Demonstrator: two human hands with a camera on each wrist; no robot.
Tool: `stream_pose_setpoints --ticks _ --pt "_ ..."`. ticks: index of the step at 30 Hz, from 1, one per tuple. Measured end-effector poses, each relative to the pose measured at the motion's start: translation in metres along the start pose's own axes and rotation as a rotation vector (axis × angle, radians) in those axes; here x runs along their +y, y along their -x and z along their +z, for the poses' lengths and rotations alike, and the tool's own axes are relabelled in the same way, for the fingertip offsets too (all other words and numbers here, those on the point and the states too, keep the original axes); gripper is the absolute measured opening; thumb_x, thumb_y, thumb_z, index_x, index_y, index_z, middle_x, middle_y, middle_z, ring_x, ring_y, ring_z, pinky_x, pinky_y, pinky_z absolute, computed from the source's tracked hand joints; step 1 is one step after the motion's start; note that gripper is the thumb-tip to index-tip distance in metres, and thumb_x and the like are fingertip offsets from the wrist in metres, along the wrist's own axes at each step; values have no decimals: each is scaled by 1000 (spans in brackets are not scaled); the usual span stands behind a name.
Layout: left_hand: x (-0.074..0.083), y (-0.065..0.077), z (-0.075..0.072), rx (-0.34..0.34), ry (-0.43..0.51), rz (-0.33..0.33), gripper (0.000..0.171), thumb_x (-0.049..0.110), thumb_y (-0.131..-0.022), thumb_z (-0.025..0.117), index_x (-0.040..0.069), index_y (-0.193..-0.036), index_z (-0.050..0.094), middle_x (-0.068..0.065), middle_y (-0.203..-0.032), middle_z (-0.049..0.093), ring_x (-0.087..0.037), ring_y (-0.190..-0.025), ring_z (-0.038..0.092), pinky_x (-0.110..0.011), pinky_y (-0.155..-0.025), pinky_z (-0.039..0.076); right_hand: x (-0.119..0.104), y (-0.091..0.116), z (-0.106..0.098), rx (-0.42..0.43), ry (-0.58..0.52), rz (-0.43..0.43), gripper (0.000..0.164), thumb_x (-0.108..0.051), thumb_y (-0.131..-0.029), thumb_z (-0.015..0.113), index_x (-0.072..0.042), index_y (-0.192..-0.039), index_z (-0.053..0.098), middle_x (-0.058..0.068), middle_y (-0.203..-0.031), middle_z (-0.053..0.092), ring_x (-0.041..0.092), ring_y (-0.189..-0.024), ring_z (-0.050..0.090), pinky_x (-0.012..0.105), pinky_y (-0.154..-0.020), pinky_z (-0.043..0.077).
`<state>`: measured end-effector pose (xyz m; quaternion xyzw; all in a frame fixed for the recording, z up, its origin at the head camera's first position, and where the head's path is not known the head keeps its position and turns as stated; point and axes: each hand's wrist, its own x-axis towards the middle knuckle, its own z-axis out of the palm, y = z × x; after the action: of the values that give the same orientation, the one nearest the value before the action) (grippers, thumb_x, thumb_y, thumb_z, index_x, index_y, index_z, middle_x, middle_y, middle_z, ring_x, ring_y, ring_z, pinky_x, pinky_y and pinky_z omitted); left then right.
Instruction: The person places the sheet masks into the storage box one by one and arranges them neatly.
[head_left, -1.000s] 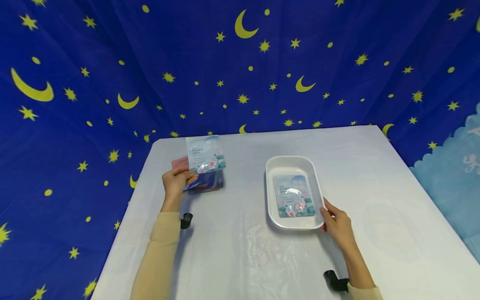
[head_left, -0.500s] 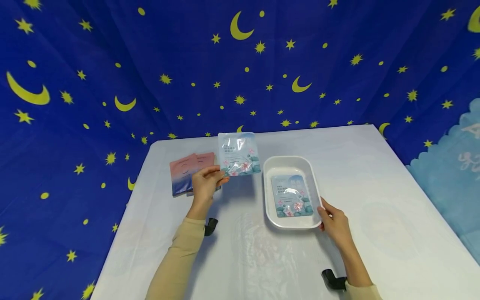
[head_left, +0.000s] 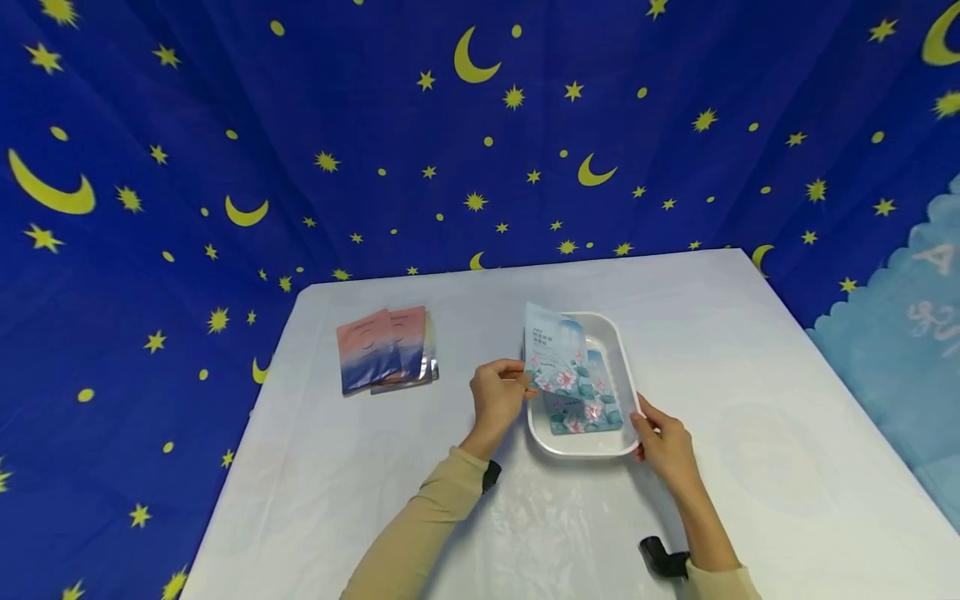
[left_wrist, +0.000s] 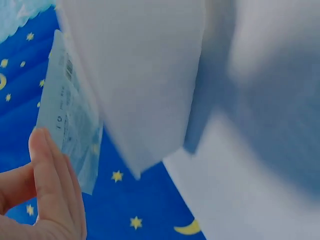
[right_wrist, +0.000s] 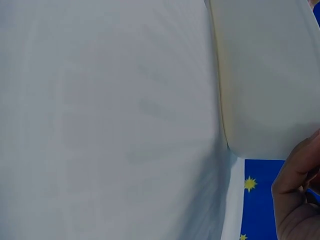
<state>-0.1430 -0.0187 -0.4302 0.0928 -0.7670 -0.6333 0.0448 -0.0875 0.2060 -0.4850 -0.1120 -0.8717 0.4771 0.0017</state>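
Observation:
My left hand (head_left: 501, 402) pinches a light-blue sachet with pink lotus flowers (head_left: 556, 350) by its lower left corner. The sachet stands tilted over the left side of a white tray (head_left: 626, 375); in the left wrist view the back of the sachet (left_wrist: 70, 115) shows printed text and a barcode. Inside the tray a matching sachet (head_left: 609, 408) lies flat, partly covered from sight by the held one. At the tray's lower right rim my right hand (head_left: 667, 442) grips the edge, thumb on top. The right wrist view shows the tray's outer wall (right_wrist: 275, 80) and the right hand's fingers (right_wrist: 295, 175).
Several pink-and-blue sachets (head_left: 367, 350) lie overlapping at the left of the white table (head_left: 300, 483), a silvery one peeking out beneath. A blue cloth with yellow moons and stars (head_left: 420, 125) hangs behind and to the left. Black wrist-camera mounts (head_left: 660, 560) sit at the wrists.
My left hand has carried the lotus sachet rightward from the pink-and-blue sachets to over the tray, uncovering them. The right hand keeps its grip on the rim.

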Motion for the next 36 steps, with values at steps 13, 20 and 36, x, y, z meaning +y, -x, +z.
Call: stream_pose_setpoints --ticks 13,20,36 --pt "-16 11 28 -64 -45 34 20 -4 -75 65 -7 -94 65 -15 -75 66 -13 -51 63 -18 -47 52 -3 -2 2 2 27 -16 43 -22 -91 48 -7 -131 43 12 -72 52 10 -43 50 24 -39 44" --pt "-17 13 24 -122 -152 142 22 0 -76 66 -6 -97 65 -12 -73 66 -9 -50 61 -13 -45 49 -3 -2 3 -2 20 -9 43 -22 -91 48 -8 -131 44 12 -73 52 10 -43 51 24 -39 45" --pt "-17 -24 -66 79 -370 209 23 19 -73 72 10 -94 70 -5 -69 66 -11 -47 58 -22 -43 44 -2 1 1 1 33 -2 44 -27 -92 47 -8 -131 43 15 -76 55 9 -42 50 23 -39 42"
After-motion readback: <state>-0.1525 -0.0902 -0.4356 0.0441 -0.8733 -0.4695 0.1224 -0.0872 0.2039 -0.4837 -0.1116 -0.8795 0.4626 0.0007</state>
